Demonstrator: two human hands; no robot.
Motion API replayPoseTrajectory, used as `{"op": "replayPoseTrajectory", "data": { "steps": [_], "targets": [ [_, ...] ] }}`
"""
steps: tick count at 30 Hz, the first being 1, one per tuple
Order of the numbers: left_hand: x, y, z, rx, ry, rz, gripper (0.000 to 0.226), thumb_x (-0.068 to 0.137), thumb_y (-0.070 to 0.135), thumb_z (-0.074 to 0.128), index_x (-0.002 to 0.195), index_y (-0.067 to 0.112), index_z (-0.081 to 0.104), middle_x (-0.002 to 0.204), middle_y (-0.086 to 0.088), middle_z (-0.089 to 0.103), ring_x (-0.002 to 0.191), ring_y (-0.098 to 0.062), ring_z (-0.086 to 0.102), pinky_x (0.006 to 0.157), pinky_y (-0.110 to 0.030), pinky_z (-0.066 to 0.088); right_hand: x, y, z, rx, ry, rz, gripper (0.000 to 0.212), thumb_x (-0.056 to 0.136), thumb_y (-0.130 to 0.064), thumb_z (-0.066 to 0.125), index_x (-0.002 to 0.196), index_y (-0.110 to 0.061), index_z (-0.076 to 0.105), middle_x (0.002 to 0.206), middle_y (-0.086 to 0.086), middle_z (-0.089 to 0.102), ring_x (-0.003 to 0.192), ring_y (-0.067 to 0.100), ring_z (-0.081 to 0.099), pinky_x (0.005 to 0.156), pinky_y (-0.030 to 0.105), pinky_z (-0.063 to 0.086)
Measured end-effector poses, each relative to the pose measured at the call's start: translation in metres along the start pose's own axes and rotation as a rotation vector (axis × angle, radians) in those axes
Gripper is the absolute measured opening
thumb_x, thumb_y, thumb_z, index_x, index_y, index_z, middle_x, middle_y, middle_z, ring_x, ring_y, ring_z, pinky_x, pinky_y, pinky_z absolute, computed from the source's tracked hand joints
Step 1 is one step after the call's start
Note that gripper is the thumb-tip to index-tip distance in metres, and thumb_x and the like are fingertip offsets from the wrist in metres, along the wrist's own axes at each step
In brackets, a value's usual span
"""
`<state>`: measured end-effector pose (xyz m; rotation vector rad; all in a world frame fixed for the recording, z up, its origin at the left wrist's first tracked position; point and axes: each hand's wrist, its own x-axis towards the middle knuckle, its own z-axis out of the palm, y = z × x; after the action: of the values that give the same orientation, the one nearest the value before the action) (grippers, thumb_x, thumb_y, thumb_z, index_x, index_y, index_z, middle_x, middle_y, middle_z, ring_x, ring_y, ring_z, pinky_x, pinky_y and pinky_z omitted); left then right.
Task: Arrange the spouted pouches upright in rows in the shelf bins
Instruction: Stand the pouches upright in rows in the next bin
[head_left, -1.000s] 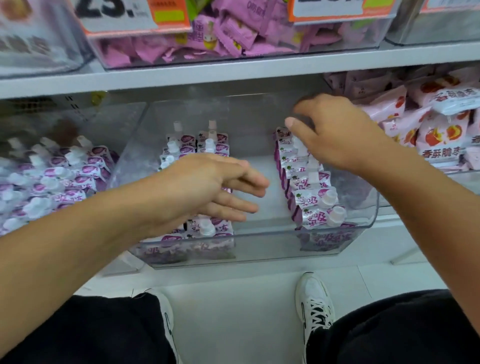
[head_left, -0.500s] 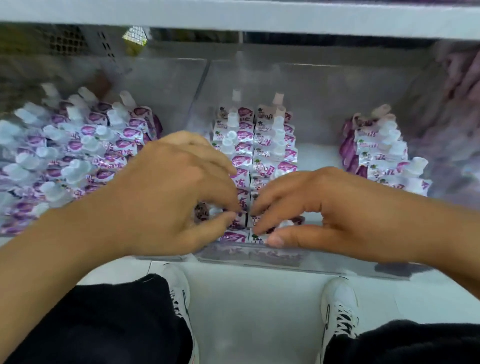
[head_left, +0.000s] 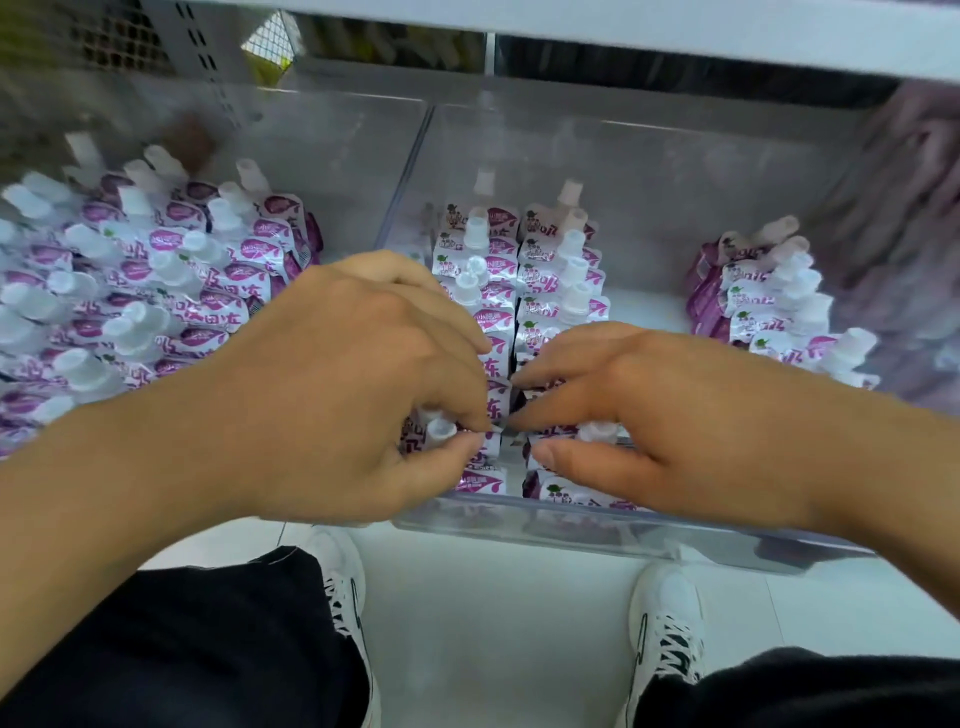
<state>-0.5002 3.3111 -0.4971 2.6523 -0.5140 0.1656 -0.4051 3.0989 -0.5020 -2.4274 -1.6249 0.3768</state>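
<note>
- At far left, a clear bin (head_left: 363, 156) holds a crowd of purple-and-white pouches (head_left: 156, 280) with white caps, leaning at mixed angles rather than in neat lines.
- The left hand (head_left: 358, 384) reaches in over the front wall of the middle bin (head_left: 649, 530). Its grip is clenched on a pouch: thumb and fingertips pinch the front pouch of the left row (head_left: 480, 415), just beside a white cap (head_left: 440, 430).
- That left row stands upright and runs from the front wall toward the back of the middle bin.
- The right row (head_left: 563, 275) stands touching it, also upright, caps pointing up.
- The right hand (head_left: 665, 421) lies over the front of the right row, its fingertips meeting those of the left hand. Fingers curl over the pouch tops and the thumb presses in below, near a cap (head_left: 597, 431); the grip is grasping the front pouches of that row.
- Well apart, against the right side of the same bin, a third short row (head_left: 763, 306) stands, slightly tilted.
- At far right, blurred pale packets (head_left: 914, 218) sit beyond the bin wall.
- Below, black trousers (head_left: 171, 644) and white shoes (head_left: 665, 623) show on a pale floor (head_left: 493, 623).
</note>
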Motion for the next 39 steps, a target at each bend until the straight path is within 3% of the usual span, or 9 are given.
{"op": "replayPoseTrajectory", "data": {
  "steps": [3,7,12,17,23,27,29,33,39],
  "targets": [
    [0.004,-0.005,0.003,0.020,-0.044,-0.005,0.038,0.087,0.052,0.051,0.087,0.024,0.077,0.095,0.013,0.072,0.093,-0.008,0.067,0.087,-0.035,0.050,-0.006,-0.002,-0.009,-0.109,-0.111,0.034,0.041,0.093,-0.057,0.037,0.123,-0.044,0.062,0.132,-0.025,0.055,0.123,-0.002,0.047,0.097,0.035,0.049],
    [0.002,0.002,0.011,0.055,-0.026,-0.058,0.045,0.079,0.053,0.043,0.077,0.021,0.075,0.077,-0.004,0.072,0.076,-0.032,0.068,0.073,-0.049,0.054,-0.011,-0.002,-0.018,-0.115,-0.168,0.063,0.043,0.096,-0.063,0.033,0.126,-0.045,0.059,0.139,-0.028,0.050,0.128,-0.007,0.042,0.104,0.032,0.044],
    [0.006,0.000,0.008,0.109,-0.013,-0.028,0.026,0.079,0.043,0.059,0.078,0.022,0.075,0.080,-0.001,0.073,0.079,-0.030,0.069,0.077,-0.047,0.053,0.007,0.002,-0.034,-0.179,-0.020,0.202,0.063,0.090,-0.064,0.028,0.140,-0.034,0.051,0.152,-0.018,0.040,0.143,0.004,0.029,0.117,0.034,0.030],
    [0.007,-0.003,0.007,0.162,-0.008,-0.011,0.021,0.079,0.045,0.060,0.078,0.027,0.071,0.078,0.001,0.070,0.079,-0.030,0.067,0.075,-0.046,0.052,0.026,0.017,-0.020,-0.272,-0.113,0.251,0.051,0.101,-0.053,0.031,0.144,-0.029,0.045,0.155,-0.015,0.036,0.152,0.012,0.006,0.122,0.041,0.020],
    [0.006,-0.003,0.003,0.174,0.020,0.087,0.008,0.078,0.031,0.076,0.075,0.025,0.072,0.077,-0.001,0.071,0.078,-0.031,0.067,0.073,-0.046,0.052,0.030,0.021,-0.028,-0.312,-0.212,0.320,0.051,0.099,-0.059,0.028,0.133,-0.030,0.053,0.150,-0.010,0.045,0.150,0.014,0.018,0.114,0.048,0.033],
    [0.006,-0.002,0.003,0.176,0.053,0.122,0.009,0.076,0.026,0.078,0.072,0.019,0.072,0.075,-0.005,0.070,0.075,-0.035,0.067,0.071,-0.047,0.053,0.042,0.016,-0.037,-0.371,-0.114,0.298,0.056,0.095,-0.063,0.025,0.115,-0.030,0.065,0.124,-0.004,0.062,0.122,0.024,0.054,0.097,0.049,0.049],
    [0.006,-0.001,0.003,0.177,0.072,0.144,0.009,0.075,0.024,0.078,0.071,0.018,0.072,0.073,-0.006,0.070,0.073,-0.036,0.067,0.070,-0.048,0.053,0.055,0.016,-0.034,-0.411,-0.012,0.297,0.052,0.097,-0.059,0.030,0.120,-0.025,0.061,0.130,0.000,0.059,0.123,0.026,0.051,0.096,0.050,0.049],
    [0.006,0.002,0.001,0.176,0.090,0.159,0.011,0.072,0.018,0.082,0.068,0.017,0.072,0.068,-0.006,0.070,0.068,-0.035,0.068,0.067,-0.048,0.054,0.077,0.024,-0.021,-0.401,-0.141,0.445,0.045,0.102,-0.050,0.033,0.131,-0.019,0.049,0.142,0.010,0.049,0.138,0.029,0.038,0.101,0.052,0.044],
    [0.004,0.001,0.001,0.185,0.106,0.167,0.012,0.071,0.017,0.083,0.066,0.015,0.072,0.067,-0.007,0.070,0.068,-0.036,0.068,0.067,-0.049,0.054,0.082,0.027,-0.021,-0.513,-0.197,0.468,0.022,0.101,-0.027,0.044,0.117,-0.019,0.057,0.115,0.008,0.058,0.102,0.031,0.060,0.077,0.043,0.053]
  ]
}}
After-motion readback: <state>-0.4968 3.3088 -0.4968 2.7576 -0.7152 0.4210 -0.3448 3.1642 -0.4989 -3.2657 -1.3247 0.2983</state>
